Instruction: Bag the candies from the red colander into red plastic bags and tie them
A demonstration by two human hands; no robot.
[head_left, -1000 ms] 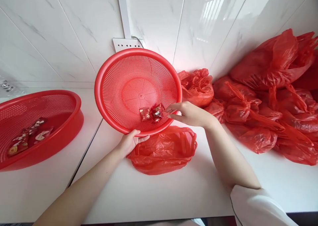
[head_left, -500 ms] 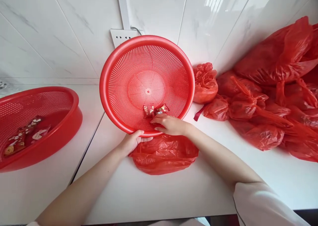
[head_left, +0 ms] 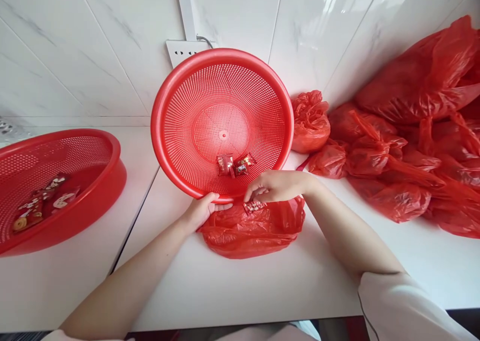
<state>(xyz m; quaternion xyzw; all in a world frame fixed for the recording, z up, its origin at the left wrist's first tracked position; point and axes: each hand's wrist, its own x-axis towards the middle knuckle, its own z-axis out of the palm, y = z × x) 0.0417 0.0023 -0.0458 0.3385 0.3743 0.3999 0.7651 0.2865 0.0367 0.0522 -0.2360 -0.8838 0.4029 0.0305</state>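
Observation:
My left hand [head_left: 202,211] grips the lower rim of a round red perforated basket [head_left: 195,96], which is tilted up towards me. Two or three small wrapped candies [head_left: 234,165] lie low inside it. My right hand [head_left: 275,186] sits just below the rim with its fingers pinched on one wrapped candy [head_left: 254,206]. That candy is over a flat red plastic bag [head_left: 251,231] lying on the white counter under the basket.
A second red basket [head_left: 108,181] with several wrapped sweets stands at the left. A heap of red plastic bags [head_left: 397,146] fills the right side against the tiled wall. A white power socket [head_left: 178,51] is behind the tilted basket. The counter edge runs along the bottom.
My right hand moved from beside the candies into the basket, then drew back below the rim with one candy pinched in it. The left hand stayed on the rim.

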